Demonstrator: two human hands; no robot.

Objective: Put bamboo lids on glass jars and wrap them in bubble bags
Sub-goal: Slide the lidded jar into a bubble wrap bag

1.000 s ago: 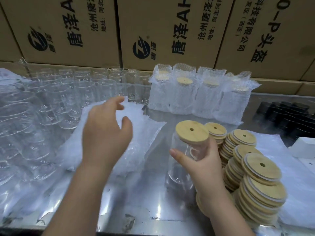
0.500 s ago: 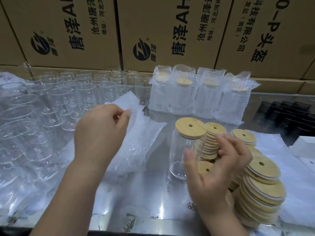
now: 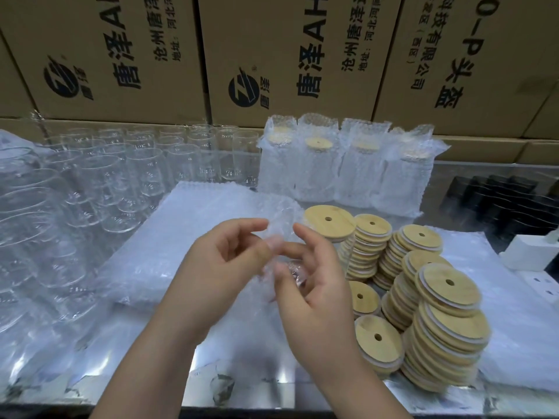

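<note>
Four wrapped jars stood at the table's back edge. Both my hands, left and right, had a grip on one bag, opening it for the lidded jar; many bare jars remained.

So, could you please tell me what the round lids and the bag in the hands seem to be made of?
Round lids: likely bamboo, matte tan with faint grain, pale rim band underneath. Bag: clear bubble plastic, glossy, dimpled and crinkled.

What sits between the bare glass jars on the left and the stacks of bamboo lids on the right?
In the head view, a flat pile of white bubble bags, plus both hands pulling one clear bubble bag open.
</note>
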